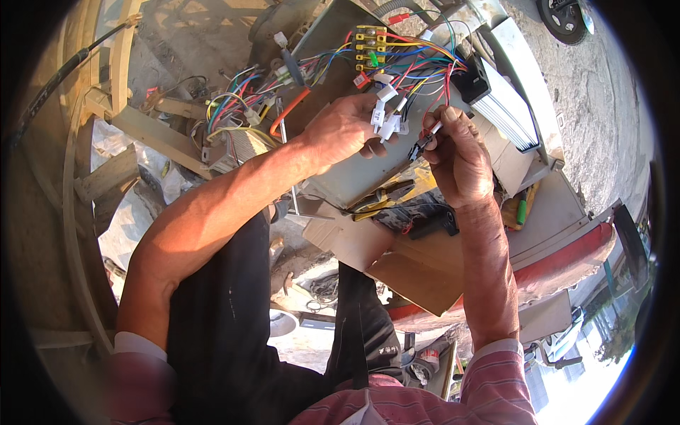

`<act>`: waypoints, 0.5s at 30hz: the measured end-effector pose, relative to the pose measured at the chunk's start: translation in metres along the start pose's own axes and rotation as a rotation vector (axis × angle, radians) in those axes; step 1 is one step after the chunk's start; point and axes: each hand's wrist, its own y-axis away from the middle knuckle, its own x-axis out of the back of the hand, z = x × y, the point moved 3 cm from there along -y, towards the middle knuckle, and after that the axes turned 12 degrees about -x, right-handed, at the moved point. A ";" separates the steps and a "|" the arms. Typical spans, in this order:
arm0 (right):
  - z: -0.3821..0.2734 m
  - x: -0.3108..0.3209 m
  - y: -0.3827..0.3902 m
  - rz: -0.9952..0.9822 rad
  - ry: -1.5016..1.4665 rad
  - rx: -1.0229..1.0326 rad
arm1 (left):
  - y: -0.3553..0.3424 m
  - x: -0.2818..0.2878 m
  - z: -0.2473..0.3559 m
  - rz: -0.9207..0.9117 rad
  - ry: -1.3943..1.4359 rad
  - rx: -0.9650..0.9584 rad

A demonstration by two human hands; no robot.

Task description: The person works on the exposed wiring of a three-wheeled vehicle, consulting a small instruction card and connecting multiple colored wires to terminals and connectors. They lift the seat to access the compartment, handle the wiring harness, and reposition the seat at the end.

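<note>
My left hand (341,129) is closed around a cluster of white plastic connectors (388,126) with small tags, on thin coloured wires. Just right of it, my right hand (460,157) pinches a small black connector (419,147) between thumb and fingers. Red wires rise from the right fingertips. The two hands are apart. Behind them a bundle of many-coloured wires (418,55) leaves the black end of a silver finned controller box (508,106). Some of those wires run to a yellow terminal block (370,48).
More loose wires (237,106) tangle at the left, with an orange cable (289,112) beside my left wrist. Yellow-handled pliers (386,196) lie below my hands. Cardboard (414,273) sits over my knees' far side. A green-handled tool (522,211) lies right of my right forearm.
</note>
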 end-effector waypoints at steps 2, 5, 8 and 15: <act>0.000 0.005 0.002 -0.016 -0.061 -0.048 | 0.001 0.001 0.000 0.008 -0.003 0.016; 0.001 0.009 0.002 -0.081 -0.139 -0.089 | 0.002 0.002 -0.001 0.025 -0.010 0.006; 0.003 0.011 0.003 -0.107 -0.203 -0.114 | 0.002 0.003 -0.002 0.023 -0.021 0.015; 0.001 0.015 0.008 -0.108 -0.304 -0.171 | 0.002 0.004 -0.004 0.021 -0.051 0.029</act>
